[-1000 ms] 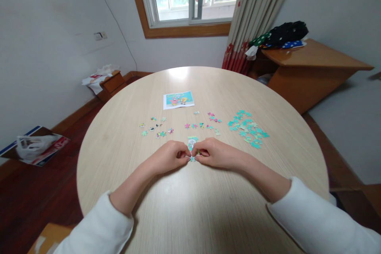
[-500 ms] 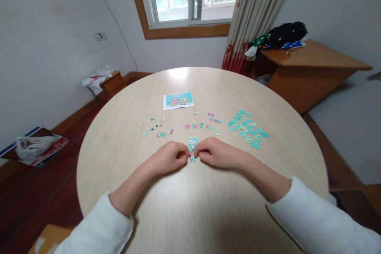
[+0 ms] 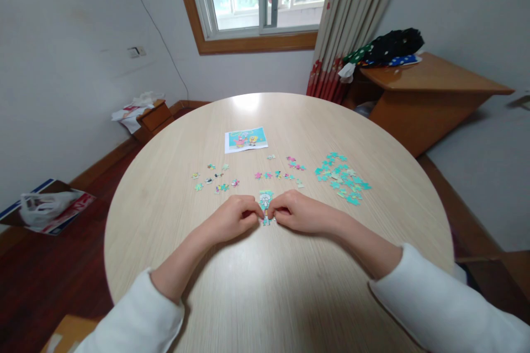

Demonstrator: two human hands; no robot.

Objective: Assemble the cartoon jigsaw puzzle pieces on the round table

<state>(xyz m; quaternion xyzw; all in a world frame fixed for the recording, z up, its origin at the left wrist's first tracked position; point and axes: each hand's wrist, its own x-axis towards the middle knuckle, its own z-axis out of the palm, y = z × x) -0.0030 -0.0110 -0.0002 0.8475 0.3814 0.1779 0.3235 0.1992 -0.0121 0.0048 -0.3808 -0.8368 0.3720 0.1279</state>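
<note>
A small joined section of jigsaw puzzle (image 3: 266,198) with a pale cartoon face lies flat on the round table (image 3: 265,287) before me. At its lower left edge, my left hand (image 3: 238,216) is closed, thumb and fingertips pinched at the pieces. My right hand (image 3: 298,212) pinches at the right edge in the same way. The fingertips cover part of the lower pieces, so their outline is partly hidden. Just beyond the hands are loose pink and teal puzzle pieces (image 3: 268,175).
More loose pieces (image 3: 224,187) are scattered at the left, and a heap of teal pieces (image 3: 345,176) lies at the right. Farther back is a printed reference picture (image 3: 247,140). A wooden desk (image 3: 439,77) with cloths (image 3: 393,47) stands beyond the table at right.
The view has shifted slightly. Both hands stay at the joined section; the left fingers have moved a little at its lower edge.
</note>
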